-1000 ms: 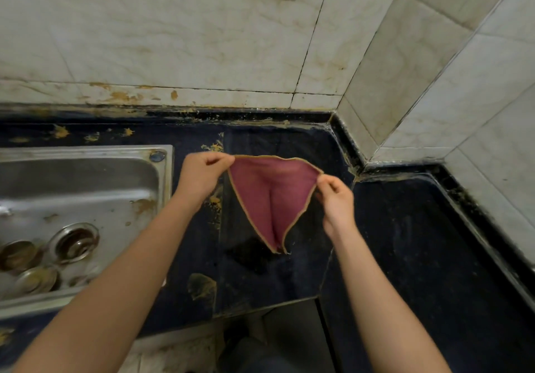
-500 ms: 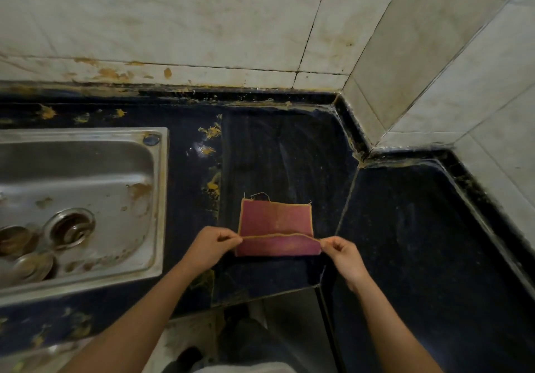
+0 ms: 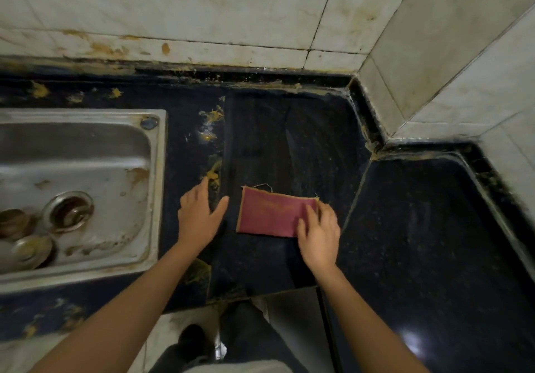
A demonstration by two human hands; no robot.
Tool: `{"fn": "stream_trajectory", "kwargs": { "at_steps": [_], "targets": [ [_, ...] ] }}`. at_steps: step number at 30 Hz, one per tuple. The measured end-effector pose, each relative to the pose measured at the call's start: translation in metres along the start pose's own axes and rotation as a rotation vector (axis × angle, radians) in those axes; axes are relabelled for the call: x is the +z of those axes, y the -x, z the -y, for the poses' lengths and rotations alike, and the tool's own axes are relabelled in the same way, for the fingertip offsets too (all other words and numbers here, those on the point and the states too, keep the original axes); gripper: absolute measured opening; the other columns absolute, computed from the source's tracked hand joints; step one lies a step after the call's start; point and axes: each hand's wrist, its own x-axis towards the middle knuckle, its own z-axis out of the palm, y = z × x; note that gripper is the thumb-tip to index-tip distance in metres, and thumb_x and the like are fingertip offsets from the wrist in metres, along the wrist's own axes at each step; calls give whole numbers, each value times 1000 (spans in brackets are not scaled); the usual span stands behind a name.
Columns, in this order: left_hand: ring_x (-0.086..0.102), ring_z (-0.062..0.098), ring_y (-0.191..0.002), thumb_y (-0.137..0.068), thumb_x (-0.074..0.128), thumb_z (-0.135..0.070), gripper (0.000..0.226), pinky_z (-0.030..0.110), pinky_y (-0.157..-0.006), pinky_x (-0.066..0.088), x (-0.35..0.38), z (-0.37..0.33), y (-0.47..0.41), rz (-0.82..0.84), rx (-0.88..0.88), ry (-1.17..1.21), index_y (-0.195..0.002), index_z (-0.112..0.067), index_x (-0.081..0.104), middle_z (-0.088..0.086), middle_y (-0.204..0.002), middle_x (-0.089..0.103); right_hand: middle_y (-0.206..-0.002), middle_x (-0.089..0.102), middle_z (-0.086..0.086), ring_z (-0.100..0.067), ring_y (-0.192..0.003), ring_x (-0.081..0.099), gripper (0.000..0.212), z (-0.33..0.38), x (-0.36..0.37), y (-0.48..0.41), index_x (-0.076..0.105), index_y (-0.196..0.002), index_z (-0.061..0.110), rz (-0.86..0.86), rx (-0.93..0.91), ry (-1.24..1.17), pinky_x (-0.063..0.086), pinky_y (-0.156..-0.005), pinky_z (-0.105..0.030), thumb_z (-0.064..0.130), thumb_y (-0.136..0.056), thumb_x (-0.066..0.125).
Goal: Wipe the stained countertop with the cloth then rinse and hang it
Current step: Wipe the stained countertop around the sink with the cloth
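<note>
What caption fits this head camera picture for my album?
The right hand presses a red cloth flat on the stained countertop; the left hand is open beside it.

cloth (image 3: 269, 216) right end hidden under right hand (image 3: 318, 236), sink (image 3: 157, 199) cut by left edge — dishes (image 3: 31, 249) within blurred

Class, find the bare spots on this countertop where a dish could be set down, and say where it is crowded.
Bare: the countertop slab right of the cloth, up to the tiled wall; also behind the cloth. Crowded: the sink holds bowls, and the left hand covers the stained strip beside it.
</note>
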Motion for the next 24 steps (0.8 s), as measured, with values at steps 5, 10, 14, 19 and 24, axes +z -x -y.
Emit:
{"fn": "stream_trajectory", "kwargs": {
  "at_steps": [5,10,14,19,24],
  "targets": [
    [34,38,-126,-92,53,-25,56,46,-104,26,-17,44,11,-183,-21,-68,-139,-2,34,23,-137,41,-155,-6,-20,-38,-142,-10,72,55,36,-12,11,-149,21,357,88,33,-4,-112,-57,62,-91,23],
    [41,42,-117,-84,39,-39,63,50,-98,32,-27,64,7,-215,-89,-140,-132,2,42,25,-129,48,-154,-14,-21,-40,-140,-17,83,68,52,-34,-4,-149,22,355,196,74,-8,-109,-62,67,-87,27],
    [42,43,-116,-84,35,-44,65,51,-96,35,-30,69,1,-233,-113,-193,-129,2,46,24,-126,50,-155,-12,-18,-36,-142,-14,84,44,48,-94,-5,-149,23,337,166,97,-7,-111,-58,68,-86,29],
    [39,43,-124,-84,29,-47,69,54,-99,34,-29,74,-11,-183,-135,-297,-131,0,44,22,-132,48,-155,-13,-18,-34,-142,-15,84,46,56,-183,-3,-149,21,312,213,109,-9,-113,-54,68,-86,27],
    [48,42,-118,-83,33,-41,61,55,-91,41,-24,74,-21,-202,-169,-381,-126,-1,50,21,-126,54,-153,-14,-22,-37,-142,-16,85,101,74,-270,-4,-149,15,303,276,88,-10,-112,-53,65,-88,28]
  ]
}}
